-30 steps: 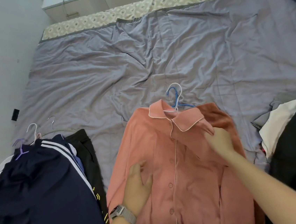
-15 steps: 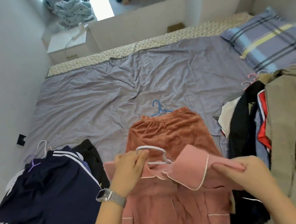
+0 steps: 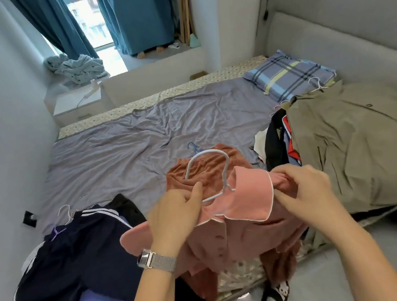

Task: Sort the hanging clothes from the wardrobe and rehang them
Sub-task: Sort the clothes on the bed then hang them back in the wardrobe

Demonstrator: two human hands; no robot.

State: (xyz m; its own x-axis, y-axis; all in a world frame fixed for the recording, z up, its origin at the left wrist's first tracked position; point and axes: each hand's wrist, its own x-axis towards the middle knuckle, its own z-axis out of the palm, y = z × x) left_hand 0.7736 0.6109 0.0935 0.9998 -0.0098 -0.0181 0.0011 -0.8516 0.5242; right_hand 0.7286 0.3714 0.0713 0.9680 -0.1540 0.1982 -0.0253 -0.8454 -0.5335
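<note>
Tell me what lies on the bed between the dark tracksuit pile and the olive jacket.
In the head view, the rust-brown shorts on a blue hanger lie between the tracksuit pile and the olive jacket.

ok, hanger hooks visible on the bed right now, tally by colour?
Light blue-white hanger, held in the left hand's grip with the pink pyjama shirt: 1
Blue hook above the rust garment: 1
White or pale hooks at the dark pile: at least 2
White hook by the plaid pillow: 1
Total: at least 5; others may be hidden.
</note>
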